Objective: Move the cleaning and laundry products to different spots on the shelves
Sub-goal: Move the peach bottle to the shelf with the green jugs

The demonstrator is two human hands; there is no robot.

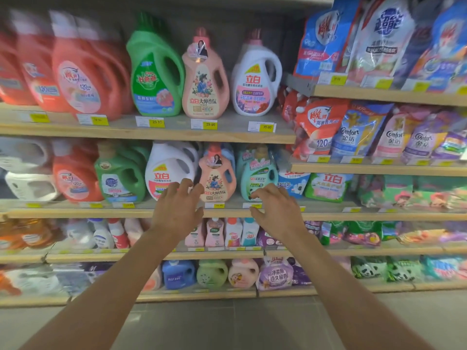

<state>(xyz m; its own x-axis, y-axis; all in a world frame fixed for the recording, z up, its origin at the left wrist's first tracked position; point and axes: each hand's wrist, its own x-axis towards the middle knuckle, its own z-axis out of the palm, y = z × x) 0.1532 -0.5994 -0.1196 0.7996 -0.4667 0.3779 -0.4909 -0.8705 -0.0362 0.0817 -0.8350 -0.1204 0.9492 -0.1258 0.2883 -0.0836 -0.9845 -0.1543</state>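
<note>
Both hands are raised toward the second shelf [151, 213] and neither grips anything. The left hand [177, 208] has its fingers spread and loosely curled in front of the white jug [168, 170], and the right hand [275, 208] hovers with its fingers curled, released, just before the teal bottle [257, 173]. Between them stands the pink bottle [217, 174], upright at the shelf's front edge, which looks like the piece about to be taken, though that is only a judgement.

Nothing shows as having been moved; the rows look orderly, so the task appears to be at its start or between moves, with a grasp, lift and new placement all left to do.

The pink bottle is a handled plastic jug with a coral cap and a floral label showing a figure (a larger twin [204, 77] stands on the shelf above).
</note>
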